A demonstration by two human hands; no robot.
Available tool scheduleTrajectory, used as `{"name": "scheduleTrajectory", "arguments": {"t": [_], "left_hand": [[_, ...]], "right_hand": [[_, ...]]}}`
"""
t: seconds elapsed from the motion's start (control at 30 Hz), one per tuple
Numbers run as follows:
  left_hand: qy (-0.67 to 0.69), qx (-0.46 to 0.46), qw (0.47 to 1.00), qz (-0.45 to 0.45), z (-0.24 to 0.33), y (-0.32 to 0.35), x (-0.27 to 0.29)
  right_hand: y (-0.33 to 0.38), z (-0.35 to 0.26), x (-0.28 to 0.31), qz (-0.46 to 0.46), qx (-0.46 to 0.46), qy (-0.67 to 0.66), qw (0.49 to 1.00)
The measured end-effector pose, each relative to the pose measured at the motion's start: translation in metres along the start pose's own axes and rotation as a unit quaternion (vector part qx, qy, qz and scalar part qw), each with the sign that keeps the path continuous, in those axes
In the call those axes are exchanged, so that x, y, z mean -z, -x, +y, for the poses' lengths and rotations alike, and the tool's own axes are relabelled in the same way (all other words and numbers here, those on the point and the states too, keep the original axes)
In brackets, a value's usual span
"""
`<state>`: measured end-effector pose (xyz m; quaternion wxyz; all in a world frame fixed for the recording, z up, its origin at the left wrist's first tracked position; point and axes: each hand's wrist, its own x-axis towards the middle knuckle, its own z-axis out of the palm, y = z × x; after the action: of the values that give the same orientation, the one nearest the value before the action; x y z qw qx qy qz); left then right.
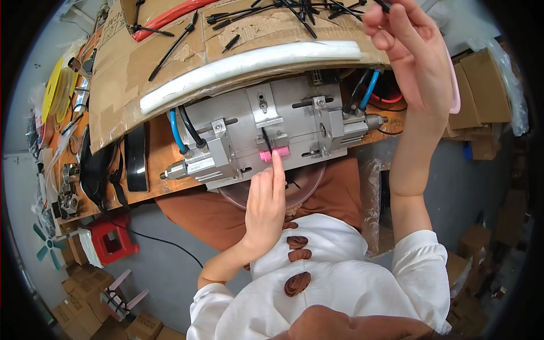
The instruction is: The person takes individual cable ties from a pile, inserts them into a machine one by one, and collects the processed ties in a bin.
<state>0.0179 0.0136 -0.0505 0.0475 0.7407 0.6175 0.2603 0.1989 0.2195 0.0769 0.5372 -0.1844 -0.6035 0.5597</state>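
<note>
A metal fixture (pixel 277 122) on the bench has a pink block (pixel 274 153) at its front middle. A thin black rod (pixel 266 137) runs from the central bracket down to the pink block. My left hand (pixel 265 195) reaches up from below, its index fingertip touching the pink block beside the rod's end. The other fingers of that hand are bent. My right hand (pixel 416 54) is raised at the upper right, its fingers closed on a dark piece (pixel 384 4) that is cut off by the top edge. Several black rods (pixel 174 45) lie on the cardboard (pixel 124 85) above the fixture.
A white padded roll (pixel 249 65) edges the cardboard. Blue and black air tubes (pixel 177 133) feed both side cylinders. A clear round bowl (pixel 306 190) sits below the fixture near my lap. At lower left are a red stool (pixel 116 241) and cardboard boxes (pixel 85 292).
</note>
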Motion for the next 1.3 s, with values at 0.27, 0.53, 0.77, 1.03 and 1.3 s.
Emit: {"name": "scheduleTrajectory", "arguments": {"t": [0.27,0.53,0.77,1.03,1.3], "left_hand": [[-0.027,-0.005,0.999,-0.03,0.005,-0.005,0.001],[-0.016,-0.001,0.998,-0.065,0.001,-0.005,0.013],[0.065,0.042,0.996,0.039,0.002,-0.004,0.045],[0.051,0.05,0.997,0.027,-0.01,-0.004,0.055],[-0.079,0.02,0.978,0.19,-0.097,-0.15,0.106]], "right_hand": [[0.035,-0.013,0.004,0.011,0.024,-0.007,1.0],[0.123,0.022,-0.046,-0.046,0.091,0.416,0.904],[0.174,0.089,-0.082,-0.101,0.071,0.442,0.888],[0.169,0.091,-0.089,-0.14,0.029,0.481,0.865],[-0.003,0.051,-0.083,-0.099,0.281,0.617,0.729]]}}
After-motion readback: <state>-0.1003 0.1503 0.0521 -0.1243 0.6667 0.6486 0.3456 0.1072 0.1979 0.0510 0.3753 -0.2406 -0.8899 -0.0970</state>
